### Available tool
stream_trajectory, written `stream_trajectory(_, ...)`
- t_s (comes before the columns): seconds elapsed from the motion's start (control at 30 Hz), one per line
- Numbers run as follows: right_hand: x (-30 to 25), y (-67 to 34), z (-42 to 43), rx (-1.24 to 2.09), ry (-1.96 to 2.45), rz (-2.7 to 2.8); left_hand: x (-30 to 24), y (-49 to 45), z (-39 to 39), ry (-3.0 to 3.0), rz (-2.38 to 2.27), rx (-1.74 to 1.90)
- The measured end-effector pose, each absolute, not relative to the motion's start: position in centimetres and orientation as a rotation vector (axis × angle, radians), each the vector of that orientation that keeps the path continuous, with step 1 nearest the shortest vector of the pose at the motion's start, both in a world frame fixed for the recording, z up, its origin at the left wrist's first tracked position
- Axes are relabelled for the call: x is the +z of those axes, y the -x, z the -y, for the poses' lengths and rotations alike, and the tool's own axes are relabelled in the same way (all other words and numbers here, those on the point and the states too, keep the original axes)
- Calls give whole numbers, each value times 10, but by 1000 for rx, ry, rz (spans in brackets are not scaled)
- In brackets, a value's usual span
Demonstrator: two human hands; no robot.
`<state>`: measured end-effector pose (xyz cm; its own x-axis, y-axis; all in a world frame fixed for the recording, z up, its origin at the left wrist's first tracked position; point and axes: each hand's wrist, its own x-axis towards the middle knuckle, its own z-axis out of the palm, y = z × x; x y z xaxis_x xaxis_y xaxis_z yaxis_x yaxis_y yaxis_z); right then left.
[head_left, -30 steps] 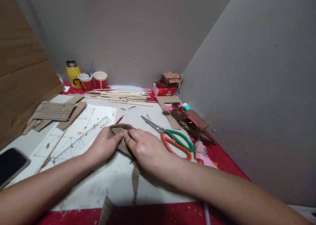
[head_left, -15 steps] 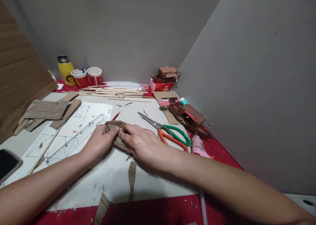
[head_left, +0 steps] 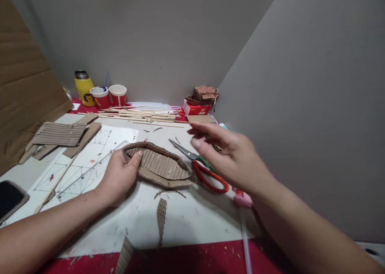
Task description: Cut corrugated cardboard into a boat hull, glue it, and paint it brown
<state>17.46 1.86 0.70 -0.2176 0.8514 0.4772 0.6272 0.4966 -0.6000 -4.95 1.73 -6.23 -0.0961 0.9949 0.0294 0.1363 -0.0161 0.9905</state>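
Observation:
A small boat hull of corrugated cardboard (head_left: 162, 165) with raised side walls is gripped at its left end by my left hand (head_left: 124, 166), the thumb inside the wall. My right hand (head_left: 230, 156) is lifted off the hull, fingers apart and holding nothing. It hovers over scissors (head_left: 209, 180) with orange and green handles, whose blades point up and left. Just right of the scissors lies a pink glue gun (head_left: 243, 198), partly hidden by my right arm, with a clear glue stick (head_left: 246, 242) behind it. A brown cardboard scrap (head_left: 161, 218) lies below the hull.
A clear ruler (head_left: 90, 172) rests on a sheet with drawn lines. Ribbed cardboard (head_left: 60, 133) lies at the left, a phone (head_left: 10, 200) nearer. Wooden sticks (head_left: 141, 114), two paper cups (head_left: 118, 94), a yellow bottle (head_left: 84, 89) and a red box (head_left: 197, 107) stand or lie at the back.
My right hand has let go of the cardboard hull and moved up and right over the scissors. The hull is now in full view, still held by my left hand.

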Motion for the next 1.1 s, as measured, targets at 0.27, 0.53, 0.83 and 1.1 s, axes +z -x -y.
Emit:
stream_trajectory(0.27, -36, -165, -14, 946, 1458, 1825, -48, 48, -11, -1355, -1416, 1334)
stream_trajectory(0.53, -57, -152, -18, 1117, 1447, 1771, -63, 47, -10, -1281, -1356, 1310)
stream_trajectory(0.83, -37, -160, -32, 1072, 1565, 1828, -50, 50, -13, -1089, -1175, 1082)
stream_trajectory(1.1, -12, -178, -26, 1080, 1496, 2077, -3, 84, -25, -1269, -1196, 705)
